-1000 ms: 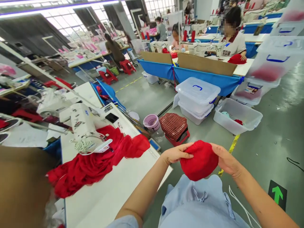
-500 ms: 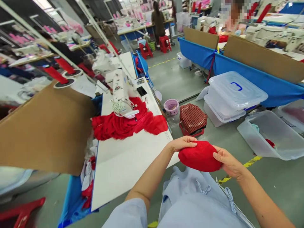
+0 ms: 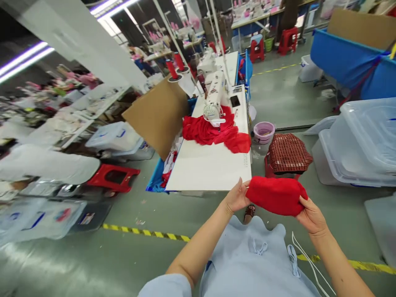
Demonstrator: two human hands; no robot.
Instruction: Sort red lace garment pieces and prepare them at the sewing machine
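Fig. Red cloth (image 3: pixel 276 196) held between two hands, off the near R corner of the tabletop (image 3: pixel 210 167). R hand (image 3: pixel 312 216): closed on the cloth's R end, thumb on top, fingers below. L hand (image 3: pixel 238 197): at the L end, thumb raised clear, fingers running to the edge; firm pinch or loose support, cannot tell. On the tabletop, far half: sewing machine (image 3: pixel 215 93) w/ red heap (image 3: pixel 201 130) bunched under and around its head; phone (image 3: pixel 235 101) near the R edge. To the tabletop's R: bucket (image 3: pixel 264 133), then stool (image 3: pixel 289 152) w/ woven cover; to its L, cardboard (image 3: pixel 161 115).

Handling (judgement): soft, thin stuff, so grip both ends lightly, approx. level, w/ just enough tension to flatten folds, i.e. w/o stretching the edge. L thumb laid on top would match the R grip and steady any turning. Wrists loose; cloth held clear of the tabletop corner to avoid snags.

Obscured: cloth's underside, any seam or opening, and most L fingertips; R fingers partly covered. Needle area too small to read, heap's layers indistinct. Boxes (image 3: pixel 365 140) R of the tabletop cut off by the frame; far L background blurred.
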